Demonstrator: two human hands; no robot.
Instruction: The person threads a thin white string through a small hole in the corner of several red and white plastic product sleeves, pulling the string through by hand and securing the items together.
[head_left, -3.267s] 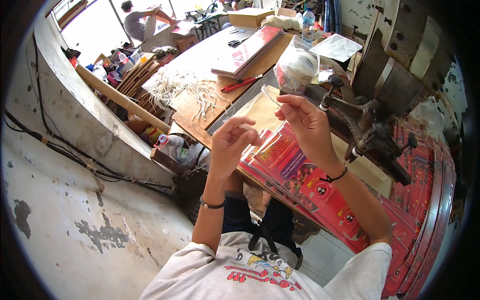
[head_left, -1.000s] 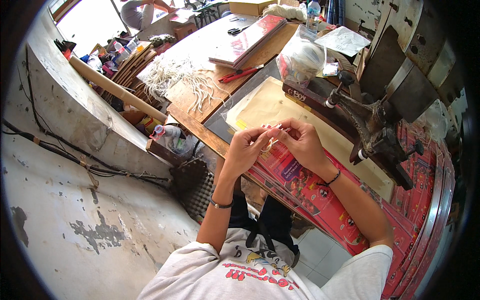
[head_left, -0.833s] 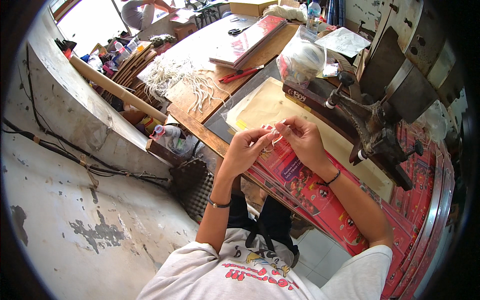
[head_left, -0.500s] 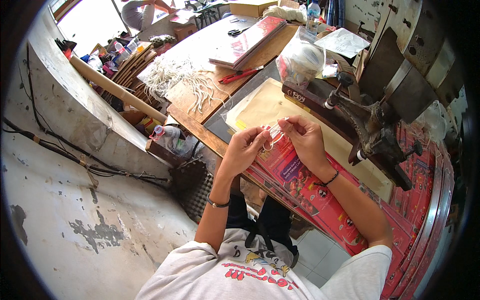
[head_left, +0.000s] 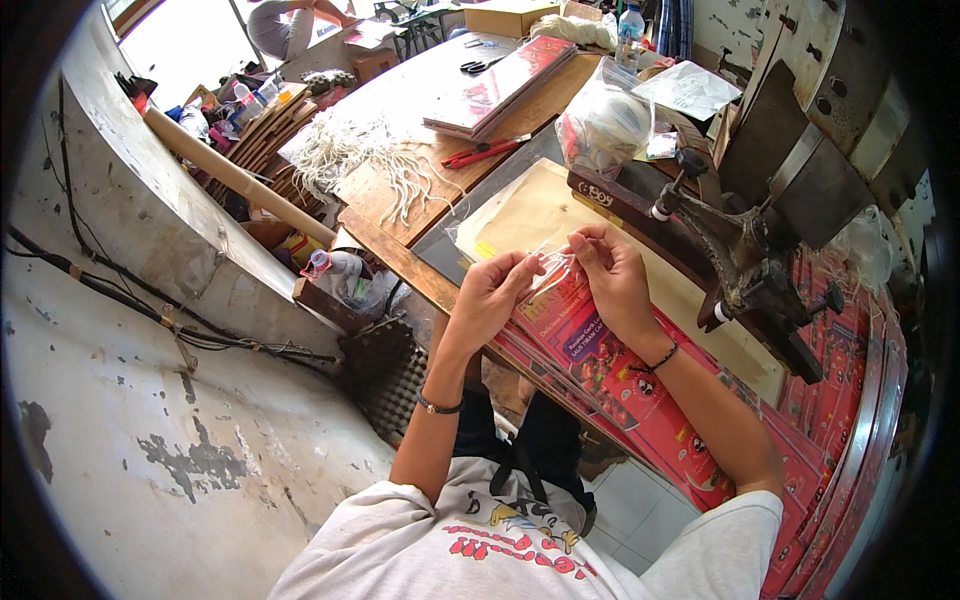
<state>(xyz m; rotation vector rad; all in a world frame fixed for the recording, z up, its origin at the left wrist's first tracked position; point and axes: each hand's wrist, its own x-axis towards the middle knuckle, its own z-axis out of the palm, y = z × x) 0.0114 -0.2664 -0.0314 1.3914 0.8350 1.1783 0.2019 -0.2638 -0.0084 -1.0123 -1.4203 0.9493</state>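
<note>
White strings (head_left: 556, 262) stretch between my two hands, over the end of a stack of red printed sheets (head_left: 640, 400). My left hand (head_left: 492, 298) pinches them between thumb and forefinger. From the other side my right hand (head_left: 610, 275) grips them with its fingertips, its forearm lying above the sheets. Whether the strings are knotted is too small to tell. Beyond my hands lies a pale yellow board (head_left: 530, 205) under the dark bar of a black metal machine (head_left: 735, 240).
A heap of white strings (head_left: 350, 155) lies on the wooden table, near a red cutter knife (head_left: 485, 151), black scissors (head_left: 475, 67) and another stack of printed sheets (head_left: 500, 90). A filled plastic bag (head_left: 605, 120) stands behind the board. More red sheets (head_left: 835, 400) are at right.
The loop of string hanging by my left fingers has drawn in, and the strings now run straighter between my hands. My hands have barely shifted.
</note>
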